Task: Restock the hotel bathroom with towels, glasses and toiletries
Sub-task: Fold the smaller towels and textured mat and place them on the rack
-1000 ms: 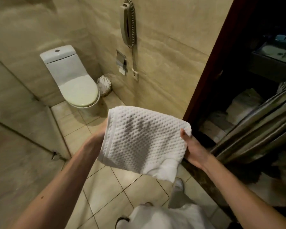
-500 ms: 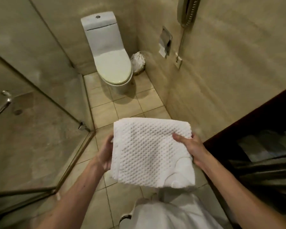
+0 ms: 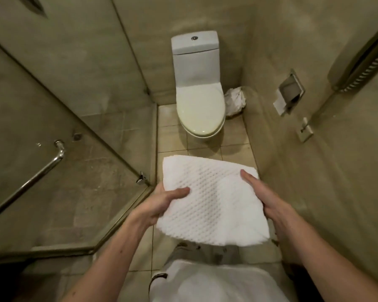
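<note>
A folded white towel (image 3: pixel 212 199) with a knobbly weave is held flat in front of me, above the tiled floor. My left hand (image 3: pixel 162 203) grips its left edge, thumb on top and fingers underneath. My right hand (image 3: pixel 264 197) holds the right edge the same way, thumb lying across the top. The towel is level and hangs over nothing but floor.
A white toilet (image 3: pixel 200 105) with its lid down stands ahead against the back wall, a bagged bin (image 3: pixel 235 101) beside it. On the right wall are a paper holder (image 3: pixel 289 92) and a wall phone (image 3: pixel 358 59). A glass shower door (image 3: pixel 52 149) with a chrome handle (image 3: pixel 31 177) is at my left.
The view has swung left, away from the dark cupboard, and now faces the toilet. Both hands still hold the towel, which has come level, with my left thumb now on top.
</note>
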Demonstrator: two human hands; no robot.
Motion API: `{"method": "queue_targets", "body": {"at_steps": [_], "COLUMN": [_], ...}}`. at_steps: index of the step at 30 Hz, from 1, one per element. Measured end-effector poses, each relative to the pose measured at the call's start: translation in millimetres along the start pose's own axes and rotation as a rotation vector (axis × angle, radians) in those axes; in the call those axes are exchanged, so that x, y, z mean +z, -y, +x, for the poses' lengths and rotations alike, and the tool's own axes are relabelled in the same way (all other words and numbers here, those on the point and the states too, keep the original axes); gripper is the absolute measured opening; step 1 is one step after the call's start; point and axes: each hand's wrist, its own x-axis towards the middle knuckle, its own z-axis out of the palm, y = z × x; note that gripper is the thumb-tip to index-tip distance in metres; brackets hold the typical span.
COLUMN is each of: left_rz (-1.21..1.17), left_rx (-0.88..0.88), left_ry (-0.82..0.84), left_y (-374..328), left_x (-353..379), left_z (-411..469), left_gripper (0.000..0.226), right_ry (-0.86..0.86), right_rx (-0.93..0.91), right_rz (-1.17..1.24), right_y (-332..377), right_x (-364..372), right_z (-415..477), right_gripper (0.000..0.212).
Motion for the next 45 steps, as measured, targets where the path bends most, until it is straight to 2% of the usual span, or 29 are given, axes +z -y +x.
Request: {"method": "queue_targets", "body": {"at_steps": [3,6,8,11,13,16,19,21,24,25,27,29,31,34,35,39,45], "left_rz": [-0.173,-0.299,-0.363,-0.358,-0.327,-0.371,-0.41,-0.418,-0.321,-0.27,-0.218,-0.205,-0.109,-0.001,0.019,0.1,0.281], "left_rx": [0.096,0.164,0.159,0.139,0.135,0.121,0.227,0.262,0.366,0.405,0.442,0.47,0.554,0.734,0.797,1.061,1.417], "left_ry": [-0.024,-0.061,-0.133,-0.183,-0.159,-0.094,-0.056,0.038,0.173,0.195,0.22,0.183,0.105,-0.019,-0.049,-0.108,-0.159], "left_y": [-41,-87,-117,-166,-205,-265,-330,-368,-426,-446,-484,-523,-561,-624,-645,-728,-825], "left_x": [-14,-28,-43,-75,-96,-116,-132,-134,-137,-136,-132,-125,-115,-102,-100,-97,-95], "left_z": [23,51,76,110,129,158,192,207,225,229,237,245,253,264,266,266,242], "left_gripper": [0.052,0.054,0.064,0.078,0.067,0.042,0.035,0.043,0.086,0.092,0.089,0.069,0.066,0.09,0.089,0.067,0.057], "right_ry": [0.115,0.21,0.215,0.196,0.216,0.2,0.181,0.177,0.158,0.154,0.148,0.154,0.171,0.243,0.281,0.382,0.421], "right_rx": [-0.004,0.004,0.004,-0.029,-0.084,-0.192,-0.344,-0.428,-0.511,-0.533,-0.592,-0.639,-0.682,-0.746,-0.773,-0.832,-0.931], "right_rz": [0.112,0.055,0.005,-0.058,-0.067,-0.055,-0.025,0.015,0.053,0.055,0.05,0.052,0.072,0.072,0.081,0.02,-0.208], "right_y": [45,88,120,176,216,273,330,364,418,435,470,503,536,590,608,680,779], "right_x": [16,40,62,96,120,152,184,198,212,216,223,232,239,254,259,281,312], "right_z": [18,36,52,81,98,120,137,141,143,142,144,145,147,146,146,143,135], "right_gripper": [0.046,0.041,0.029,0.019,0.017,0.024,0.031,0.033,0.038,0.039,0.044,0.05,0.043,0.024,0.022,0.03,0.048]}}
